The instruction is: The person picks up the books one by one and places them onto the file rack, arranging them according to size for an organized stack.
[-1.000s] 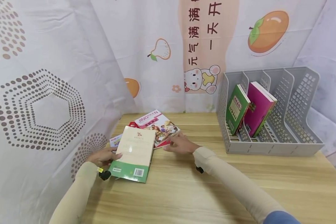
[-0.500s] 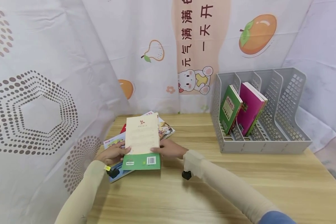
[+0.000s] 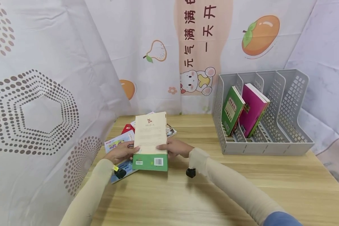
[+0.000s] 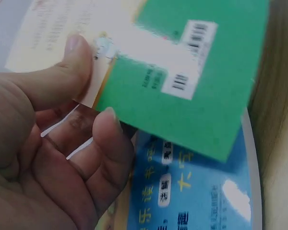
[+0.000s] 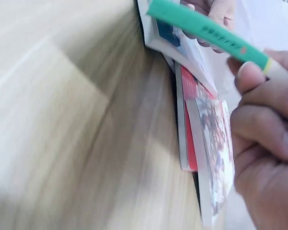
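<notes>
Between both hands is a cream and green book [image 3: 150,135], its back cover with a barcode facing up. My left hand [image 3: 121,152] pinches its left edge, thumb on top and fingers curled below, as the left wrist view shows. On the opposite edge my right hand [image 3: 176,148] grips the book by its spine [image 5: 211,34], which is raised above the other books in the right wrist view. Underneath lie a blue book [image 4: 197,191], a red book [image 5: 188,124] and a white book with a colourful picture [image 5: 213,148], all partly covered.
To the right on the wooden table [image 3: 214,191] stands a grey file rack [image 3: 266,148] with several slots. A green book [image 3: 233,110] and a magenta book [image 3: 253,110] lean in its left slots. A patterned cloth [image 3: 158,84] hangs behind the table.
My right hand has gone from the white book to the cream and green book's right edge. Held in both hands, that book has moved right and straightened, uncovering more of the blue book.
</notes>
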The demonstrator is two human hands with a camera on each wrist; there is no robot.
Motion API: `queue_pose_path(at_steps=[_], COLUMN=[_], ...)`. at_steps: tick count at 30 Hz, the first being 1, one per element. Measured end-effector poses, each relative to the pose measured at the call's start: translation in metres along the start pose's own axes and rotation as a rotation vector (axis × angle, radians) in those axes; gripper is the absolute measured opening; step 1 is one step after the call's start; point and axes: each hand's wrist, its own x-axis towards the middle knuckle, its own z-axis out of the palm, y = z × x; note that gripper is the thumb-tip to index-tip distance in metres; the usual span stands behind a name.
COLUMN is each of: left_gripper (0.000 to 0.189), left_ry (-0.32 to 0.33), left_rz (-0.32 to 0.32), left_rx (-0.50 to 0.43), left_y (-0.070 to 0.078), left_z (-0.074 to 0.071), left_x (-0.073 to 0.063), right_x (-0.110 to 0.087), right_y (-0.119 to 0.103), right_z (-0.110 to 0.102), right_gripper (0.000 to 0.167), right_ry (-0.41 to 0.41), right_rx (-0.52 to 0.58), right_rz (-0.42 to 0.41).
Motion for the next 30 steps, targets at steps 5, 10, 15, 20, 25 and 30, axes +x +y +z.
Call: queue_pose_path(at_steps=[5,10,15,20,25,30], left_gripper=[0.027,0.025,0.027,0.025,0.027,0.032], left_ry=[0.098,0.148,0.158,0.138,0.076,0.013], left_rz=[-0.028,-0.046,-0.025,-0.026,0.016,0.077], left_rx=[0.076,0.139,0.202,0.214,0.304,0.340], left_y=[0.000,0.005,0.012,0.018,0.024,0.032], left_z=[0.006,0.011,0.021,0.040,0.063,0.093], left_x=[0.010,0.019,0.031,0.048,0.069,0.086], right_x=[-0.008,-0.020,-0.031,-0.046,-0.066,-0.082], right_y=[-0.008,-0.013,-0.008,-0.004,-0.002,0.001], right_z=[-0.008,-0.023,-0.038,-0.052,-0.068,-0.082], right_gripper=[0.034,0.038,0.041,0.043,0.045,0.046], right_ry=[0.045,0.144,0.251,0.348,0.404,0.450], right_rx=[-0.046,-0.114,-0.185,-0.235,-0.260,-0.258], right_rz=[-0.071,-0.124,-0.163,-0.188,-0.174,-0.189])
